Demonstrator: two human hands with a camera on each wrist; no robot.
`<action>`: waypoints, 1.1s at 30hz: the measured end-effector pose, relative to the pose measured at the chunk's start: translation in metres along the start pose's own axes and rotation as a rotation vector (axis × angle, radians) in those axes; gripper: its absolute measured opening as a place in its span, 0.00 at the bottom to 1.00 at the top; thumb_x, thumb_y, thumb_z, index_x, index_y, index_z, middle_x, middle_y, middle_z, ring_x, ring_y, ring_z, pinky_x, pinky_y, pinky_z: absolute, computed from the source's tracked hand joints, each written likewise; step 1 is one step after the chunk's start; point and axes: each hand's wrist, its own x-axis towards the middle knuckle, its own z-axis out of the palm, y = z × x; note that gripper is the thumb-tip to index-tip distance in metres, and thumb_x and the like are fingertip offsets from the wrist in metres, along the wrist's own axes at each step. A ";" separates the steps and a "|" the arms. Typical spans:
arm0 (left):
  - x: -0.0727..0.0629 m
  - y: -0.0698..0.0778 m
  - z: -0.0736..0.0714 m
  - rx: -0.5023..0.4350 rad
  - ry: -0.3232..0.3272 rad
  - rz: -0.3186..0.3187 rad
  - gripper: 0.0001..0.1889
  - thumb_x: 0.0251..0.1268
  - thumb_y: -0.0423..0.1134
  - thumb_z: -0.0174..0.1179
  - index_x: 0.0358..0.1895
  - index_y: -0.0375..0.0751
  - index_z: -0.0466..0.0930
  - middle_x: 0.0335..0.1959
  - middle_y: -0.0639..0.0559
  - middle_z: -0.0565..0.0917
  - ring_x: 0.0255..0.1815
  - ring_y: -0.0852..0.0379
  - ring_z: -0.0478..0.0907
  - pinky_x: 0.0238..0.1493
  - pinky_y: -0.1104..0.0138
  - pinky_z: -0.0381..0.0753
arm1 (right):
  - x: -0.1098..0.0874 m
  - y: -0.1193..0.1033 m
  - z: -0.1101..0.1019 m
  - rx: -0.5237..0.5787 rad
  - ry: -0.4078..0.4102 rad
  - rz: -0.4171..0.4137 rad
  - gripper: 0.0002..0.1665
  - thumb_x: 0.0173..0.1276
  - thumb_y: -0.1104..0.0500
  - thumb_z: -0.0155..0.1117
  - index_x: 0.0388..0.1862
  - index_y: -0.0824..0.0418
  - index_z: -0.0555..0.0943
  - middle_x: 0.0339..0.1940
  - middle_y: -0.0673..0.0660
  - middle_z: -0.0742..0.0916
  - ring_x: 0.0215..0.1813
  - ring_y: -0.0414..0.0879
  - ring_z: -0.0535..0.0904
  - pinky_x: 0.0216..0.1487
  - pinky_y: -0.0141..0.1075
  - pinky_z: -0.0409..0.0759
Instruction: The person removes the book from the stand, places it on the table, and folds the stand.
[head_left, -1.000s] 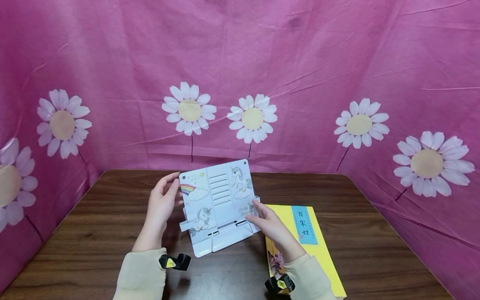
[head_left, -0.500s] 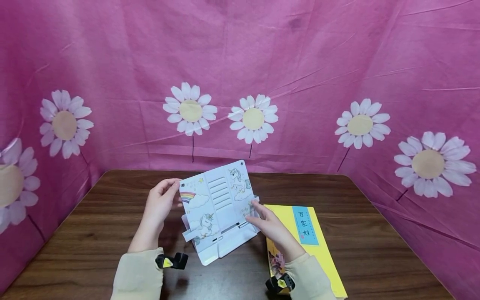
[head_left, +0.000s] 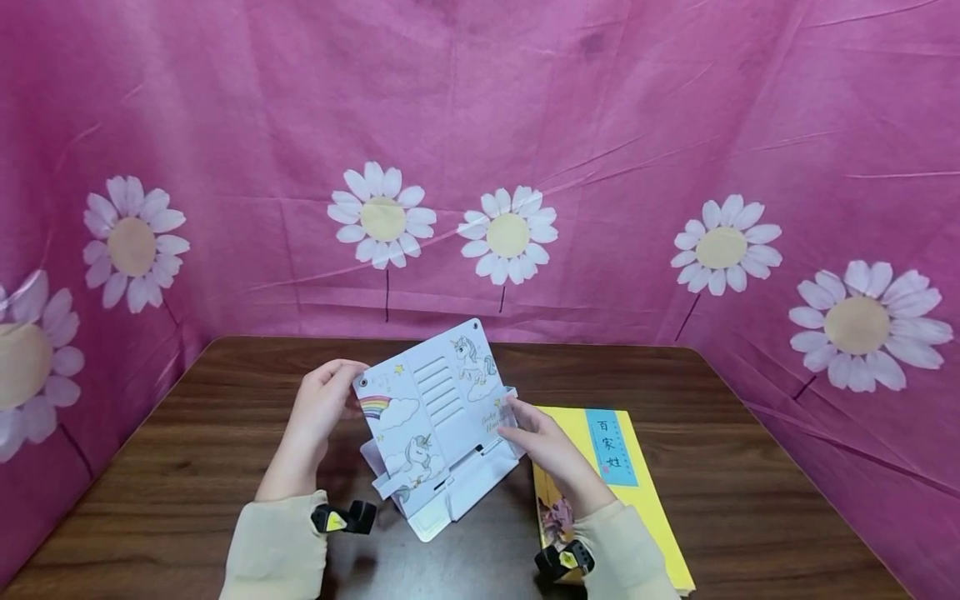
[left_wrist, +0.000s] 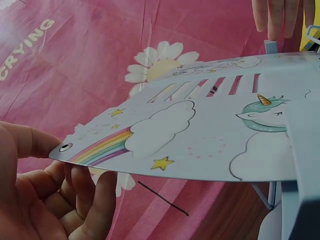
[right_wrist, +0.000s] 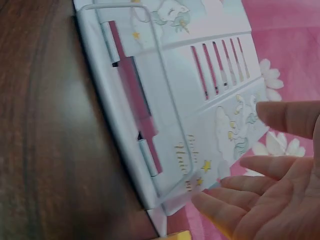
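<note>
A white metal book stand (head_left: 461,433) printed with unicorns and a rainbow tilts over the table, its right side higher in the head view. My left hand (head_left: 318,408) pinches its upper left corner; in the left wrist view, finger and thumb meet near a small metal eyelet (left_wrist: 65,147). At the opposite edge is my right hand (head_left: 555,450). Its fingers look straight and spread in the right wrist view, with the fingertips (right_wrist: 205,200) right at the edge. Across the stand's lower part runs a wire page holder (right_wrist: 167,80). Slots (head_left: 438,387) cut the middle of the panel.
A thick yellow book (head_left: 637,525) with a blue title label lies under and beside my right forearm. Dark brown wood-grain table (head_left: 750,483) extends on both sides. Pink cloth (head_left: 615,167) with daisies hangs behind it.
The book stand has turned counterclockwise in the head view: its left corner dropped and its lower end swung down and right. My left hand lowered with it; my right hand barely shifted.
</note>
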 end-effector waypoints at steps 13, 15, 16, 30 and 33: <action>0.003 0.006 0.003 0.012 -0.003 -0.006 0.18 0.75 0.43 0.51 0.48 0.28 0.79 0.25 0.55 0.82 0.25 0.61 0.78 0.30 0.69 0.83 | 0.001 -0.006 -0.003 -0.016 -0.010 0.014 0.39 0.74 0.56 0.58 0.78 0.63 0.57 0.80 0.63 0.59 0.81 0.60 0.49 0.78 0.59 0.51; 0.003 0.006 0.004 0.005 -0.002 -0.005 0.17 0.75 0.43 0.52 0.44 0.29 0.78 0.24 0.54 0.81 0.24 0.61 0.78 0.30 0.67 0.83 | 0.002 -0.004 -0.001 -0.020 -0.005 0.010 0.39 0.73 0.56 0.59 0.78 0.63 0.58 0.80 0.63 0.60 0.82 0.60 0.49 0.78 0.59 0.51; 0.003 0.006 0.003 0.007 -0.003 -0.006 0.17 0.75 0.43 0.52 0.42 0.29 0.78 0.24 0.54 0.81 0.24 0.61 0.77 0.30 0.67 0.83 | 0.003 -0.003 -0.001 -0.025 -0.008 0.005 0.39 0.73 0.56 0.59 0.78 0.63 0.58 0.80 0.63 0.60 0.81 0.60 0.49 0.78 0.59 0.51; -0.012 0.008 -0.016 0.097 -0.209 -0.012 0.13 0.73 0.40 0.50 0.34 0.32 0.76 0.22 0.51 0.78 0.19 0.58 0.74 0.22 0.67 0.81 | 0.011 0.007 0.015 -0.037 -0.050 -0.018 0.40 0.73 0.53 0.60 0.78 0.63 0.58 0.81 0.61 0.59 0.82 0.60 0.45 0.78 0.60 0.47; -0.015 0.007 -0.021 0.118 -0.318 0.005 0.15 0.74 0.41 0.50 0.32 0.32 0.77 0.20 0.52 0.80 0.17 0.58 0.76 0.22 0.65 0.82 | 0.014 0.006 0.018 -0.062 -0.069 -0.039 0.39 0.74 0.52 0.58 0.78 0.63 0.58 0.81 0.61 0.59 0.82 0.59 0.45 0.79 0.59 0.47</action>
